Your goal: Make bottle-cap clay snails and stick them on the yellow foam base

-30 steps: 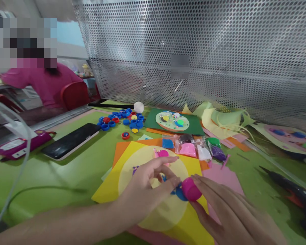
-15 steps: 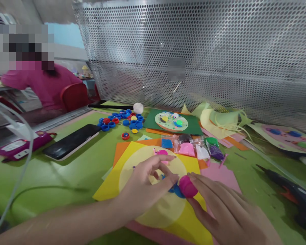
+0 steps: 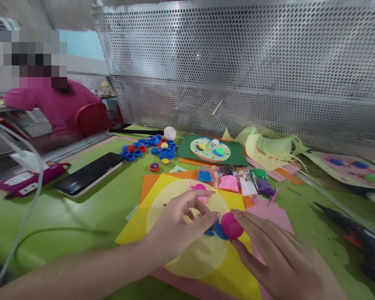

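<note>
My right hand point(image 3: 275, 254) grips a bright pink round piece point(image 3: 232, 225), thumb below and fingers above; it looks like modelling clay. Beside it, a blue piece of clay point(image 3: 220, 230) lies on a pale yellow paper circle point(image 3: 193, 260). Over that circle my left hand point(image 3: 183, 216) has its thumb and a bent finger pressed together near the blue clay, the index finger stretched out above. Whatever sits in that pinch is too small to make out. A pink clay figure point(image 3: 200, 188) rests near the circle's far edge. Under the circle is a yellow sheet point(image 3: 237, 275).
Behind the sheet lie bagged clay packets point(image 3: 228, 182). Blue and red bottle caps point(image 3: 164, 152), a phone point(image 3: 89, 173) and a purple power strip point(image 3: 31, 179) are leftward. A glue gun point(image 3: 356, 237) lies right. A perforated metal panel point(image 3: 253, 62) stands behind; a person in pink sits beyond.
Both hands stay almost in place. The pink round piece has tilted or shifted very slightly in my right hand, and the view has moved a little.
</note>
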Demonstrator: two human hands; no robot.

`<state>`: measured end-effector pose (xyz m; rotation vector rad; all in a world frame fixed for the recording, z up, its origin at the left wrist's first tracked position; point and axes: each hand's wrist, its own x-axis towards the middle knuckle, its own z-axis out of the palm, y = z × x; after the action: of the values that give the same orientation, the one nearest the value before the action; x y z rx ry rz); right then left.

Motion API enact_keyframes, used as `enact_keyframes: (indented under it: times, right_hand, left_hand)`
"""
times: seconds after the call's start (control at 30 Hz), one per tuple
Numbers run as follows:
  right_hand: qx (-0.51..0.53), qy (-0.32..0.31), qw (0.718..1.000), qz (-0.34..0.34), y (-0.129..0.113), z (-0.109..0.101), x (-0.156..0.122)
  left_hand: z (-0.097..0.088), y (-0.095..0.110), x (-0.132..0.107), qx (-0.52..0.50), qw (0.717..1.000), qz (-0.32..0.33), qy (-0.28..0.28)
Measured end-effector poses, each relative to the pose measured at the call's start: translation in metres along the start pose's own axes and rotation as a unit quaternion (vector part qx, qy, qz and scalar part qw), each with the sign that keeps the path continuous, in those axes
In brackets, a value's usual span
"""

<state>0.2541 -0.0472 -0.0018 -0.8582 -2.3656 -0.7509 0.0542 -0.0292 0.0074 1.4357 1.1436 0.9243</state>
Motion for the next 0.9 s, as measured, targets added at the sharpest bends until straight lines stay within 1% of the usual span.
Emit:
enact_keyframes:
  times: [0.07, 0.2, 0.27, 0.37, 0.43, 0.6, 0.73, 0.9]
  right_hand:
    - [0.002, -0.004, 1.0, 0.008, 0.0013, 0.001, -0.0029]
    - [0.02, 0.026, 0.999, 0.021, 0.0024, 0.002, -0.0019]
    - [0.056, 0.028, 0.996, 0.057, 0.0019, 0.0017, 0.001]
    - [0.129, 0.02, 0.982, 0.139, 0.0009, 0.0011, 0.0037]
    - [0.146, 0.02, 0.975, 0.164, 0.0003, 0.0014, 0.0034]
    - [0.117, 0.018, 0.98, 0.161, -0.0002, 0.0034, 0.0004]
    - [0.13, 0.004, 0.977, 0.172, -0.0007, 0.0036, 0.0006]
    - [0.133, 0.024, 0.98, 0.149, -0.003, 0.0035, 0.0]
  left_hand:
    - [-0.0001, -0.0001, 0.0001, -0.013, 1.0, -0.006, -0.003]
    - [-0.0015, -0.0007, 0.0016, -0.015, 1.0, -0.003, 0.004]
    - [-0.0021, -0.0011, 0.0021, -0.02, 1.0, -0.007, 0.001]
    - [-0.0011, -0.0025, 0.0015, -0.029, 0.999, 0.001, -0.02]
    - [0.0006, -0.004, 0.0006, -0.018, 0.999, 0.004, -0.031]
    - [0.0038, -0.0083, -0.0009, -0.015, 0.999, -0.01, -0.047]
    - [0.0032, -0.0095, -0.0013, -0.015, 0.999, -0.003, -0.04]
    - [0.0025, -0.008, -0.0012, -0.014, 0.999, 0.009, -0.031]
